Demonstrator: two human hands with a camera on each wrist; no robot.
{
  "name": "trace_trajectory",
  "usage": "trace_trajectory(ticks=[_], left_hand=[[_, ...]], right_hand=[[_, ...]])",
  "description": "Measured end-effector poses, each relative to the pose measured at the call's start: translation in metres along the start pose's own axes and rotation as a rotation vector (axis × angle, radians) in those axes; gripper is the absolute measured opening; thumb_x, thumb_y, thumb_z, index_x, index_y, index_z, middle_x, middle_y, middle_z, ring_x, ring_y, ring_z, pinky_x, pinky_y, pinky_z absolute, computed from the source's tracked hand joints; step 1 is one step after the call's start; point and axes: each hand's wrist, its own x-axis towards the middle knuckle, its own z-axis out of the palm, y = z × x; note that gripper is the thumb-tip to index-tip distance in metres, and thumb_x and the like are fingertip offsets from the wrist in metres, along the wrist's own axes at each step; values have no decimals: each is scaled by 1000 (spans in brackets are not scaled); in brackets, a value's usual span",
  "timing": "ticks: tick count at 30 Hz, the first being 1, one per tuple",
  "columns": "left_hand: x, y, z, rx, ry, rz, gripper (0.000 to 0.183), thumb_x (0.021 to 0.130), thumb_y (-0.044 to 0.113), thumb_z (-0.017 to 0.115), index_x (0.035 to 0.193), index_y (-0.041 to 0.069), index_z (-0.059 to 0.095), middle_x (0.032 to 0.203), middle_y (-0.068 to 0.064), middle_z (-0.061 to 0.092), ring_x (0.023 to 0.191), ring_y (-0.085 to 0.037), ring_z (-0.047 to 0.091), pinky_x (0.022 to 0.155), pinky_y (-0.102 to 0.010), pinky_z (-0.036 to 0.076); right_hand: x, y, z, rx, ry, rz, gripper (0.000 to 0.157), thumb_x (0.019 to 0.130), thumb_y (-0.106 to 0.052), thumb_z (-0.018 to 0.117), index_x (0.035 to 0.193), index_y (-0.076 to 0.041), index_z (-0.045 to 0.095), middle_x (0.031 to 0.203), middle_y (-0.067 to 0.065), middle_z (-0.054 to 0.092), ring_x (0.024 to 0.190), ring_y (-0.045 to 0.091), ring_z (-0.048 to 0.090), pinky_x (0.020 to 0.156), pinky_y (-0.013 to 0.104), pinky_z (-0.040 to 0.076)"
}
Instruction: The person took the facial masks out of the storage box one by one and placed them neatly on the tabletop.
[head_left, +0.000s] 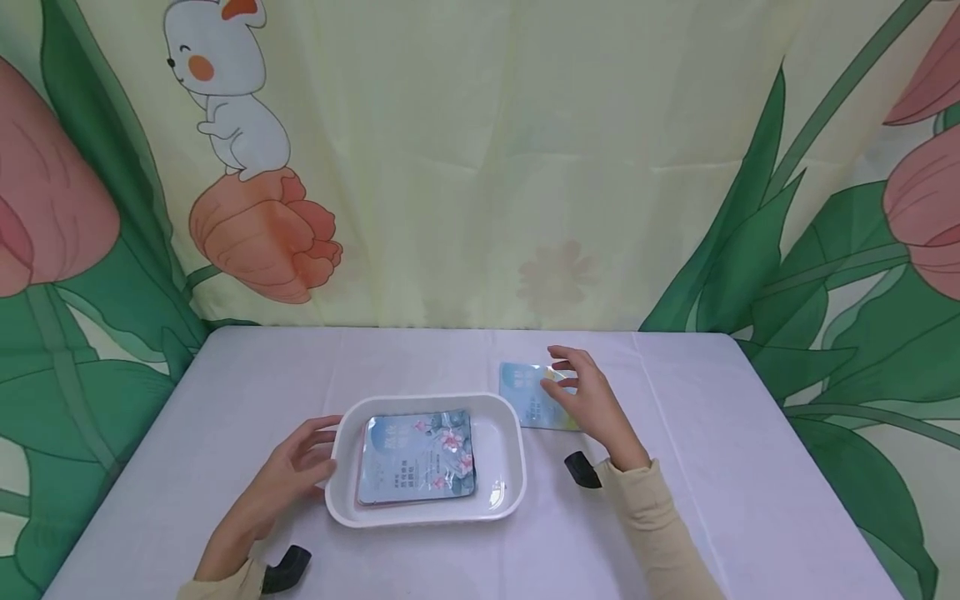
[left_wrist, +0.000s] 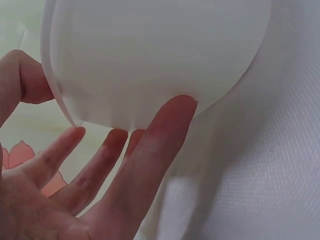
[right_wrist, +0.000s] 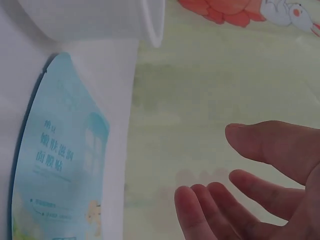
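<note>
My left hand is at the left end of a white plastic tray, with its fingertips and thumb against the outer wall. Inside the tray lies a blue face mask packet printed with pink flowers, and a pinkish edge of another packet shows beneath it. Over to the right, my right hand hovers above a light blue face mask packet on the table. Its fingers are spread and slightly bent, with nothing between them in the right wrist view. That hand hides part of the packet's right side in the head view.
A white cloth covers the table. Behind it hangs a pale curtain printed with tulips and a white rabbit. A black wrist device sits by the left sleeve, and another black piece by the right sleeve.
</note>
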Motion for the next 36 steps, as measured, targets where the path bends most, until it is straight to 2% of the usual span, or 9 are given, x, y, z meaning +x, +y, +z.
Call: trace_trajectory(ticks=[7, 15, 28, 36], left_hand=[[-1, 3, 3, 7, -1, 15, 64, 93, 12, 64, 150, 16, 35, 148, -24, 43, 132, -46, 47, 78, -43, 60], [-2, 4, 3, 18, 9, 1, 64, 93, 12, 65, 150, 16, 35, 148, -25, 43, 132, -46, 46, 79, -46, 60], [-3, 3, 3, -20, -16, -11, 66, 93, 13, 65, 151, 16, 33, 150, -25, 40, 133, -46, 45, 77, -45, 60], [-3, 5, 2, -25, -17, 2, 65, 94, 13, 65, 151, 16, 33, 149, -25, 41, 133, -46, 46, 78, -45, 60]], right_hand=[[-6, -14, 2, 26, -26, -34, 54, 91, -8, 70, 139, -1, 48, 137, 17, 53, 118, 32, 58, 94, 45, 54], [-15, -32, 11, 52, -71, -46, 52, 91, -8, 70, 138, -2, 50, 130, 15, 57, 115, 30, 60, 94, 43, 55], [-26, -48, 31, 89, -141, -37, 49, 91, -7, 68, 136, 1, 50, 125, 15, 62, 109, 28, 64, 93, 40, 55], [-30, -54, 42, 94, -178, 6, 47, 91, -7, 69, 134, 0, 52, 124, 16, 63, 105, 24, 66, 92, 39, 56]])
